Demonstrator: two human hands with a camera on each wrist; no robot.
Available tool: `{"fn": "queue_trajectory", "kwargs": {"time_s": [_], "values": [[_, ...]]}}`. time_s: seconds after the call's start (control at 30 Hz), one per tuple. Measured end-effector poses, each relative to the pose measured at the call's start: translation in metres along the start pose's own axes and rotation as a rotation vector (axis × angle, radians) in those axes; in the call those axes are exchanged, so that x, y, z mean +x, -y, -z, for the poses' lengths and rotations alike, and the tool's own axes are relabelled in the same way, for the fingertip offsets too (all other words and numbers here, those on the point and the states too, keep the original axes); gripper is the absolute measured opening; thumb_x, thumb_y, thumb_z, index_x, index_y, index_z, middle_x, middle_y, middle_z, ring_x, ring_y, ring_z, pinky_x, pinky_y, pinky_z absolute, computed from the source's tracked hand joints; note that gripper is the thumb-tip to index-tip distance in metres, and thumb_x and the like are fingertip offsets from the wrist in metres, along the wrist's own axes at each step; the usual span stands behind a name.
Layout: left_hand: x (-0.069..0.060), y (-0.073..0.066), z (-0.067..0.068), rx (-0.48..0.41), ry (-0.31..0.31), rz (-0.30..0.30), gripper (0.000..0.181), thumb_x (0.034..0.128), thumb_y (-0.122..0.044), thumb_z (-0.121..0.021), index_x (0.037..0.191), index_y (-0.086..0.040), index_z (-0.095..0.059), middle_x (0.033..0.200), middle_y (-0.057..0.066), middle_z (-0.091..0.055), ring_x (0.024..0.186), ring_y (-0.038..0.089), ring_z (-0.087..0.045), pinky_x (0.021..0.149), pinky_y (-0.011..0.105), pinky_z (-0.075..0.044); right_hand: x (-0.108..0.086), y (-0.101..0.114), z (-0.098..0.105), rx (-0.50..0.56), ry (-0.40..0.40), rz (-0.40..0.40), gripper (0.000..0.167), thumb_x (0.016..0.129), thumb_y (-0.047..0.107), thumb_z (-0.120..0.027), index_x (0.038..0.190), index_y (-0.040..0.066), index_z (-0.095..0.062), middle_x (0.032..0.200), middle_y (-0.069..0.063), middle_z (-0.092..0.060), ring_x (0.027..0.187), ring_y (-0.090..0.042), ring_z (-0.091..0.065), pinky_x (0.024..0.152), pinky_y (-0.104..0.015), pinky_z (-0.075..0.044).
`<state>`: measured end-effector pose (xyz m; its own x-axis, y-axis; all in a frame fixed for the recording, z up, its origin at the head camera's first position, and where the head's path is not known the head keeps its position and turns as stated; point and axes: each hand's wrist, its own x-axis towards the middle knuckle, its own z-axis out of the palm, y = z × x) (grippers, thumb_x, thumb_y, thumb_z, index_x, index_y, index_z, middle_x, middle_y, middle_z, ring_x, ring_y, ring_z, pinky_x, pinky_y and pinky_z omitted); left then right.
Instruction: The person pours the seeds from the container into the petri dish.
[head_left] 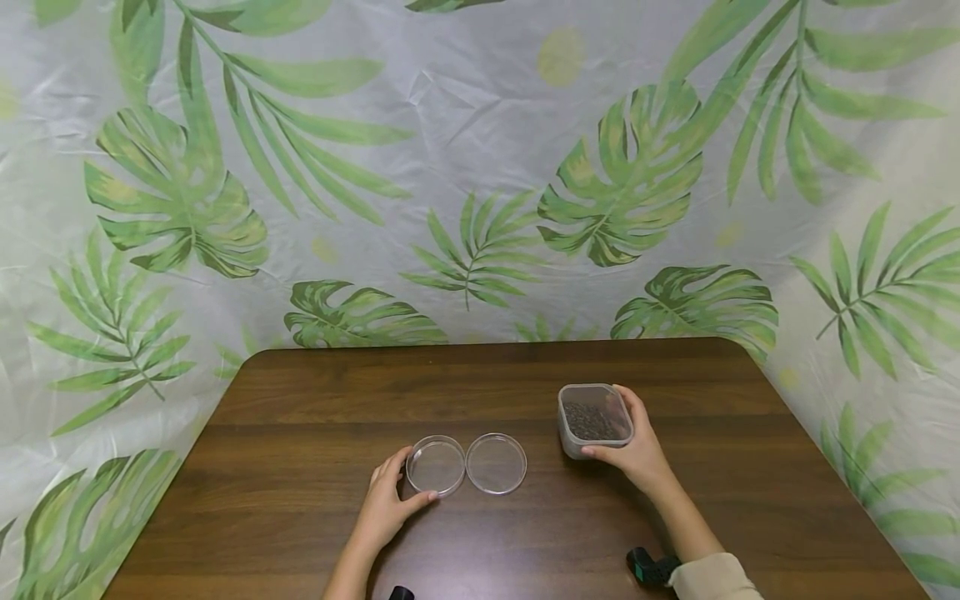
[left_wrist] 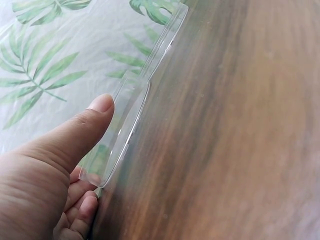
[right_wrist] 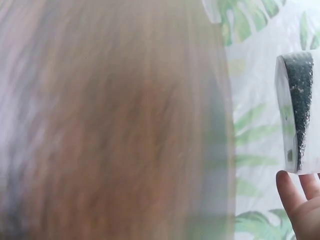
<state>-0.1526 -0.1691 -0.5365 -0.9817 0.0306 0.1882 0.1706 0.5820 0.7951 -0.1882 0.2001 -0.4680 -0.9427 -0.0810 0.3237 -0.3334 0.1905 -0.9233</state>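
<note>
Two round clear dishes, the left one (head_left: 436, 466) and the right one (head_left: 497, 463), stand side by side on the table. The left hand (head_left: 382, 507) grips the left dish between thumb and fingers; in the left wrist view the thumb lies on the wall of that dish (left_wrist: 122, 135). A square clear container (head_left: 596, 423) with dark grains in its bottom is held by the right hand (head_left: 637, 446), fingers behind and thumb at the front. From the right wrist view the container (right_wrist: 300, 110) hangs above the table, its dark grains lying along one side.
The brown wooden table (head_left: 315, 400) has a leaf-patterned cloth (head_left: 480, 150) behind it. A black wrist strap (head_left: 651, 568) shows below the right forearm, and a small black piece (head_left: 402, 593) lies at the bottom edge beside the left forearm.
</note>
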Motion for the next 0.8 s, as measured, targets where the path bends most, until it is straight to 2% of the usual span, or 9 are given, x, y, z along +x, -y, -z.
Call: {"fn": "queue_trajectory", "kwargs": {"time_s": [0.4,0.6,0.8], "values": [[-0.001,0.000,0.000,0.004,-0.012,0.002,0.084,0.0638,-0.037,-0.079,0.132,-0.006,-0.041,0.127,0.014,-0.046,0.105,0.029,-0.046,0.087,0.038,-0.045,0.002,0.019,-0.013,0.071,0.045,0.043,0.099,0.054,-0.015,-0.077,0.135,-0.003,-0.022,0.126,-0.027,-0.035,0.110,-0.041,-0.036,0.087,-0.022,-0.040],[-0.001,-0.001,0.000,0.005,-0.007,0.008,0.084,0.0637,-0.038,-0.078,0.132,-0.006,-0.041,0.128,0.015,-0.046,0.106,0.030,-0.045,0.088,0.039,-0.044,0.003,0.029,-0.020,0.014,0.051,0.092,0.099,0.054,-0.010,-0.080,0.135,-0.003,-0.024,0.125,-0.029,-0.035,0.106,-0.043,-0.038,0.084,-0.024,-0.041],[-0.001,0.000,0.000,0.006,-0.009,0.005,0.085,0.0639,-0.039,-0.078,0.132,-0.005,-0.041,0.128,0.015,-0.045,0.107,0.030,-0.045,0.088,0.039,-0.044,0.004,0.038,-0.030,-0.039,0.024,0.092,0.100,0.051,-0.005,-0.084,0.134,-0.001,-0.029,0.125,-0.024,-0.034,0.108,-0.037,-0.038,0.086,-0.028,-0.037]]}}
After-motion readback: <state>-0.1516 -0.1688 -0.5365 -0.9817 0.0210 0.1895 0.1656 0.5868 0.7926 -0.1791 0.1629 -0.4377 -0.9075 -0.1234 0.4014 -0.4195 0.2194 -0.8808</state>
